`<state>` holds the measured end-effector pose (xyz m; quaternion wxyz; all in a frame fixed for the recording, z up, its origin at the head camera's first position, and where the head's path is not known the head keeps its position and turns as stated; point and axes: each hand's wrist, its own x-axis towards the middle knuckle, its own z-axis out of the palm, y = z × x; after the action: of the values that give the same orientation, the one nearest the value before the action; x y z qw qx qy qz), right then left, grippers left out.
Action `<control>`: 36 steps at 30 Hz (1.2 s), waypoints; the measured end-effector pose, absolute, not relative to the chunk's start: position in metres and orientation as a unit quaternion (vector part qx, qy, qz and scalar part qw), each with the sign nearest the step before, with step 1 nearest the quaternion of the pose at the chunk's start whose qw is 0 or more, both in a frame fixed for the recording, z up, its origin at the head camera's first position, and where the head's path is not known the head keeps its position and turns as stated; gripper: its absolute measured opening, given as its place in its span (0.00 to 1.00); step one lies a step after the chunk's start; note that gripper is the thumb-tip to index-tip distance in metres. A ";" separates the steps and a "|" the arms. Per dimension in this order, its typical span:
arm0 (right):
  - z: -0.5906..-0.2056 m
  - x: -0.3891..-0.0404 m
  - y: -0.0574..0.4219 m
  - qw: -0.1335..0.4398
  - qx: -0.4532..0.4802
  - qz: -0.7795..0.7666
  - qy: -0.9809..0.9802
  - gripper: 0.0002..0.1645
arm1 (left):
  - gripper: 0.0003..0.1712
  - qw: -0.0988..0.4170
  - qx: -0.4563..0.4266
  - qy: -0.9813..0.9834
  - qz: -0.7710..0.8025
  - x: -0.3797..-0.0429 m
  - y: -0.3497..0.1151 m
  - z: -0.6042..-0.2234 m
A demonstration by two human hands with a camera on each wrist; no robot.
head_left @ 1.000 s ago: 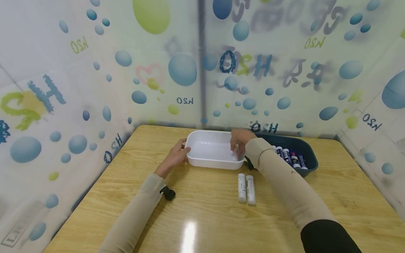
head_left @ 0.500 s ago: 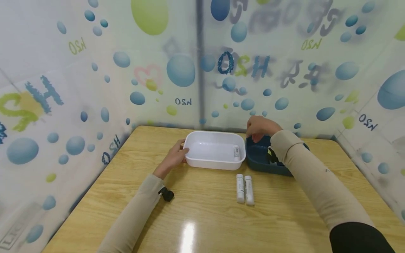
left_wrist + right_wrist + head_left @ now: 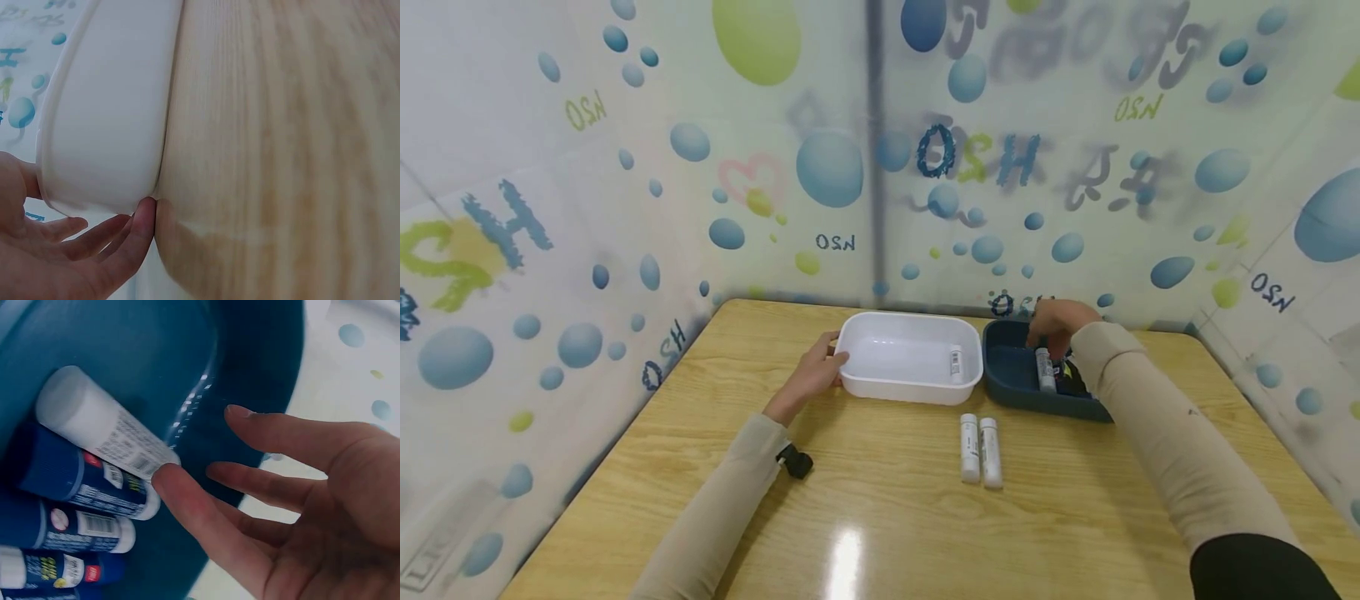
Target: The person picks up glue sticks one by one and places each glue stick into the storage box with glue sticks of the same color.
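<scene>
My left hand (image 3: pixel 809 372) holds the left end of a white plastic tray (image 3: pixel 910 390), thumb over the rim and fingers against the outside wall. One white capped tube (image 3: pixel 957 364) lies inside that tray, near its right end. Beside it stands a dark blue basin (image 3: pixel 1037 402), and my right hand (image 3: pixel 1060 323) reaches down into it. In the right wrist view the fingers are spread, with the index fingertip right at the end of a white tube (image 3: pixel 103 422). Several blue labelled tubes (image 3: pixel 87 469) lie in a row alongside that tube.
Two more white tubes (image 3: pixel 981 452) lie side by side on the wooden table (image 3: pixel 865 467), in front of the tray and basin. A wall covering (image 3: pixel 820 275) with printed bubbles rises behind the table.
My right hand has let go of a white tube in the tray, moved right to the basin and come down into it. My left hand has stayed at the tray's end.
</scene>
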<state>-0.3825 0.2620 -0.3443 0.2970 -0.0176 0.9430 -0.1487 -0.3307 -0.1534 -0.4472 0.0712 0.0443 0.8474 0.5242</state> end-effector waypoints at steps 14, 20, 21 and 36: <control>-0.366 -0.381 0.260 0.317 -0.005 -0.165 0.934 0.36 | 0.33 0.070 0.043 0.850 0.520 -0.332 -0.153 -0.448; -0.374 -0.380 0.256 0.327 -0.021 -0.161 0.931 0.33 | 0.33 0.070 0.043 0.848 0.524 -0.331 -0.153 -0.447; -0.375 -0.380 0.255 0.328 -0.021 -0.161 0.931 0.33 | 0.33 0.070 0.043 0.848 0.524 -0.331 -0.152 -0.447; -0.369 -0.384 0.254 0.336 -0.026 -0.184 0.924 0.28 | 0.33 0.069 0.044 0.850 0.521 -0.332 -0.154 -0.448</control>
<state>-0.3845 0.2544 -0.3689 0.3356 -0.0259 0.9235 -0.1839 -0.3319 -0.1540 -0.4480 0.0687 0.0444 0.8495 0.5211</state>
